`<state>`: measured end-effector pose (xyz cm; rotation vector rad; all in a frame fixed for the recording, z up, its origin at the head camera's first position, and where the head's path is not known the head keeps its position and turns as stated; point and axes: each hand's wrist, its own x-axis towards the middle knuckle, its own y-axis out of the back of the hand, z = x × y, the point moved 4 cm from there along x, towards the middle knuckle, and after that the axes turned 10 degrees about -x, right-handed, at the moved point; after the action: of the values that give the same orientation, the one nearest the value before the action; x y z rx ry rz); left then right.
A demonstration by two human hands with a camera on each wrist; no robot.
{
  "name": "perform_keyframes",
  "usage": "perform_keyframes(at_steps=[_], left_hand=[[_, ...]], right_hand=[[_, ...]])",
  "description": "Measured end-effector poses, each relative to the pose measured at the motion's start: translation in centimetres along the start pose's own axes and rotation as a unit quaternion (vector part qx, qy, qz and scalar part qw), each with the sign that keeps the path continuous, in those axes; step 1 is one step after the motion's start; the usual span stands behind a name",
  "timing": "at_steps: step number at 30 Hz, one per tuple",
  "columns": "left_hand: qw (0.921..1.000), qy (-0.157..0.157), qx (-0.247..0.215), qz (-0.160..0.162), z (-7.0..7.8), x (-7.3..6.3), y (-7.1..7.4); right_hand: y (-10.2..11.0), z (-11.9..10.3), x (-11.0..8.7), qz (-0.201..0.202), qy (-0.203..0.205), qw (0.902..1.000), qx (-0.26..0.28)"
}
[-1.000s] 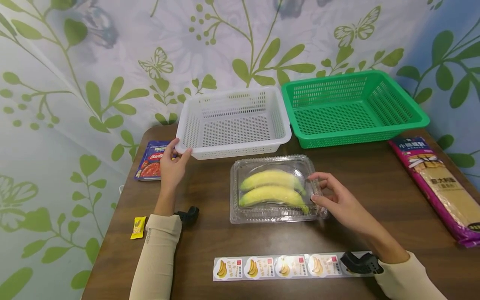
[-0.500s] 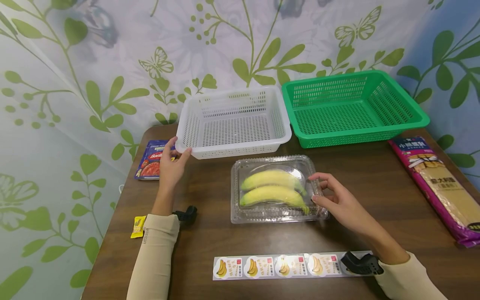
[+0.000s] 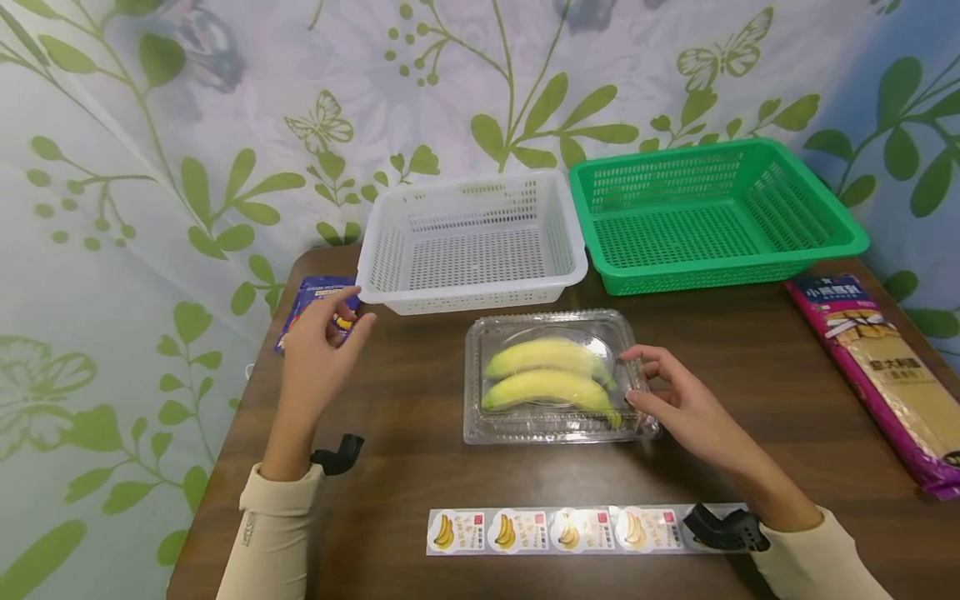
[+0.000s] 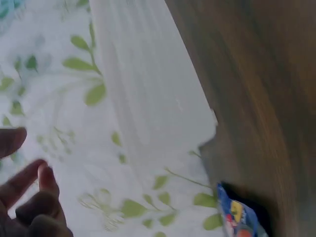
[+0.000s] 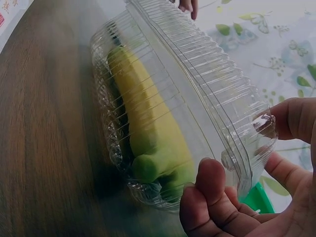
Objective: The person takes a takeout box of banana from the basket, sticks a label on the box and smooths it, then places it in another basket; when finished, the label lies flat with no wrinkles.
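The right hand (image 3: 678, 404) grips the right edge of a clear plastic container (image 3: 491, 435), fingers and thumb bent against its rim. The container rests near the middle of the table (image 3: 420, 392) and holds 2 bananas (image 3: 551, 387), lying side by side, visible through the plastic. The left hand (image 3: 318, 346) holds nothing; its fingers are loosely bent, with a gap between thumb and forefinger, just beside the near left corner of a white basket (image 3: 480, 297). A blue packet (image 3: 318, 292) lies behind this hand, partly hidden by it. The white basket stands beyond the container; a green basket (image 3: 738, 270) stands immediately to its right. At the far right lies a long pasta bag (image 3: 888, 375) with purple edges. On the near side of the container runs a strip of banana stickers (image 3: 553, 531), its right portion partly covered by a black wrist device (image 3: 723, 528). A leaf-patterned backdrop (image 3: 420, 50) rises along the far side.
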<state>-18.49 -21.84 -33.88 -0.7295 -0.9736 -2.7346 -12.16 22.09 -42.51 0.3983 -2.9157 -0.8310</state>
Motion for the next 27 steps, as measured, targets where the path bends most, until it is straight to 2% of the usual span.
perform_keyframes(at_steps=[2,4,9,16,22,25,27], left_hand=[[0.9984,-0.030,0.002,-0.047,1.3,-1.5,-0.2],[0.9950,-0.042,0.000,-0.091,2.5,-3.0,-0.5],[0.9830,-0.036,-0.012,-0.179,4.0,-7.0,-0.9],[0.9684,-0.035,-0.042,-0.243,4.3,-11.8,-1.8],[0.9572,-0.019,-0.058,-0.283,4.0,-14.7,-2.9],[0.9460,-0.005,-0.057,-0.319,4.0,-15.7,-3.5],[0.9350,0.014,-0.057,-0.350,3.9,-16.3,-3.9]], right_hand=[[0.0,0.0,0.0,0.001,0.001,1.0000,0.000],[-0.1,0.0,-0.1,0.003,0.001,1.0000,0.000],[-0.2,0.1,-0.2,0.001,-0.006,1.0000,0.002],[-0.2,0.2,-0.3,0.003,0.001,1.0000,0.001],[0.0,0.1,-0.2,0.001,-0.001,1.0000,0.002],[-0.1,0.0,-0.1,-0.001,0.000,1.0000,0.003],[0.0,0.0,-0.1,-0.001,0.001,1.0000,0.004]])
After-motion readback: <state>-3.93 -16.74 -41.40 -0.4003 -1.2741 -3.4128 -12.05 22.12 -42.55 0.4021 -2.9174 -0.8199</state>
